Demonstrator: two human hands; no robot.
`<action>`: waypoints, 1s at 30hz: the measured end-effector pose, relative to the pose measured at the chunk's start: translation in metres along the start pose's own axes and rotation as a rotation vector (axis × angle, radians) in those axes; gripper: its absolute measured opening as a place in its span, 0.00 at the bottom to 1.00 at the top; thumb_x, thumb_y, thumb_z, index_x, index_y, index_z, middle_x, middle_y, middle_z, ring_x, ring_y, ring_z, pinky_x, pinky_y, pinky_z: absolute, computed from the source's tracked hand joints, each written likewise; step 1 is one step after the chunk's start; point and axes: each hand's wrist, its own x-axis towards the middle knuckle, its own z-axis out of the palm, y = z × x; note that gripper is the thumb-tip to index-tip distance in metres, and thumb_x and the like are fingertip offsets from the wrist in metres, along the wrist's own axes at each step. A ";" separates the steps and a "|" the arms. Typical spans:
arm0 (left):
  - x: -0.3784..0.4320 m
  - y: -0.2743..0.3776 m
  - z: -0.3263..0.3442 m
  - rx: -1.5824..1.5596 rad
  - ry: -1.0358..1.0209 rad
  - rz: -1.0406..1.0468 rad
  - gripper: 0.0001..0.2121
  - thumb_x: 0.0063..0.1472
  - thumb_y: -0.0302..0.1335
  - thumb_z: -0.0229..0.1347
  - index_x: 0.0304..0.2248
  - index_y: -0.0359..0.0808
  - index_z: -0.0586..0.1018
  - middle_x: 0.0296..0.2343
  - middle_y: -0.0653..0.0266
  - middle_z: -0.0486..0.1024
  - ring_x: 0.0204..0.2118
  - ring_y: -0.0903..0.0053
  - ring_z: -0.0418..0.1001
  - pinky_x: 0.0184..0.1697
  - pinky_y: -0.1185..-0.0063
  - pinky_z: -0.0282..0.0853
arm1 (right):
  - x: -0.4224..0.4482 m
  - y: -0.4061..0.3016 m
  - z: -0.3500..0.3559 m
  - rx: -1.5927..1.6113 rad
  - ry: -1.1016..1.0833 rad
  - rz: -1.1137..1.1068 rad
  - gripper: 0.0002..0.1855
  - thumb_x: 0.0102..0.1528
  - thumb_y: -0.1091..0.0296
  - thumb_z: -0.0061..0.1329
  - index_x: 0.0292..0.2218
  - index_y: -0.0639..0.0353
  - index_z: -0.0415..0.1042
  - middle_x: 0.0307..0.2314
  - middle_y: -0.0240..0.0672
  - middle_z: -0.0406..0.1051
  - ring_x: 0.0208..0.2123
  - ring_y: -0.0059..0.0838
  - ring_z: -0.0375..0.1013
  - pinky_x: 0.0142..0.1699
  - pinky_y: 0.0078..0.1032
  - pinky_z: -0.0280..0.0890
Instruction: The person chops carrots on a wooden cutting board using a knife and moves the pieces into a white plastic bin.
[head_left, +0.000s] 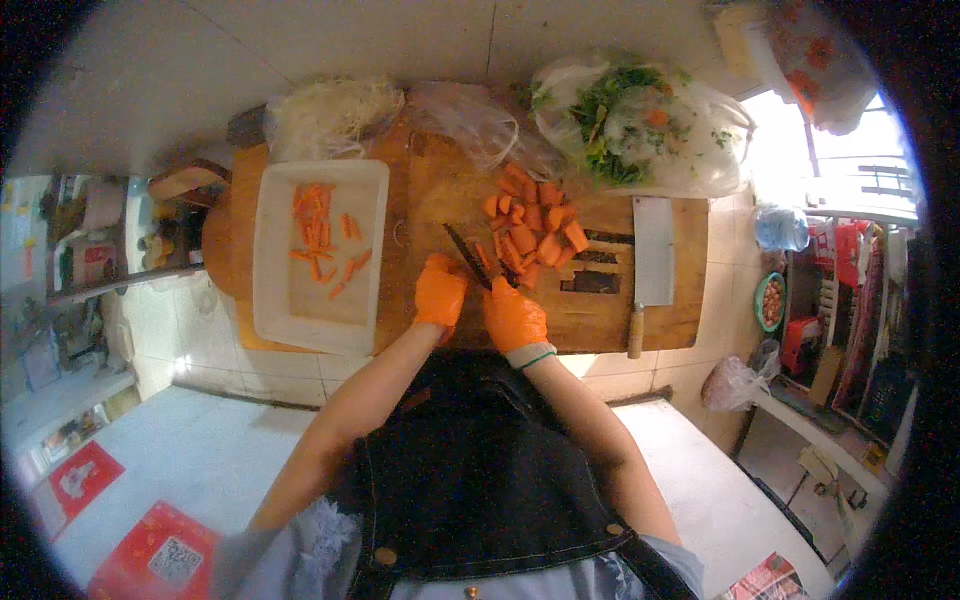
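Observation:
My right hand (516, 319), in an orange glove over a white knitted cuff, grips a dark-bladed knife (466, 253). The blade points up and to the left, just above the wooden cutting board (679, 326). My left hand (441, 292), also in an orange glove, is curled close to the left of the knife; whether it holds anything is hidden. Beyond and right of the knife lies a heap of cut carrot chunks (529, 214). To the left, a white plastic tray (315, 330) holds carrot sticks (313, 217), some loose and some piled.
A cleaver (654, 251) with a wooden handle lies on the board's right side, beside slots (596, 262). Behind are a bag of leafy greens (622, 127), a crumpled clear bag (472, 124) and a bag of pale shreds (334, 112). A green basket (770, 301) stands right.

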 end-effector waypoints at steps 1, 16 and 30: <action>0.000 0.001 0.002 0.010 -0.010 -0.056 0.13 0.55 0.33 0.58 0.38 0.34 0.79 0.36 0.46 0.79 0.42 0.51 0.76 0.45 0.62 0.71 | 0.000 -0.002 0.000 -0.012 -0.013 0.006 0.12 0.61 0.57 0.43 0.40 0.55 0.66 0.28 0.49 0.77 0.30 0.57 0.76 0.34 0.53 0.69; 0.012 0.027 -0.011 0.187 -0.195 0.450 0.16 0.57 0.29 0.55 0.46 0.38 0.76 0.42 0.48 0.76 0.45 0.50 0.73 0.48 0.62 0.70 | -0.018 0.022 -0.032 0.341 0.125 0.227 0.20 0.61 0.52 0.44 0.45 0.61 0.66 0.33 0.57 0.75 0.36 0.62 0.74 0.40 0.46 0.69; 0.032 0.065 0.016 0.992 -0.279 1.240 0.11 0.58 0.28 0.51 0.41 0.42 0.77 0.37 0.63 0.72 0.37 0.62 0.77 0.28 0.68 0.77 | -0.072 0.126 -0.024 0.291 0.512 0.486 0.22 0.62 0.48 0.41 0.41 0.61 0.68 0.29 0.59 0.75 0.34 0.64 0.73 0.38 0.52 0.66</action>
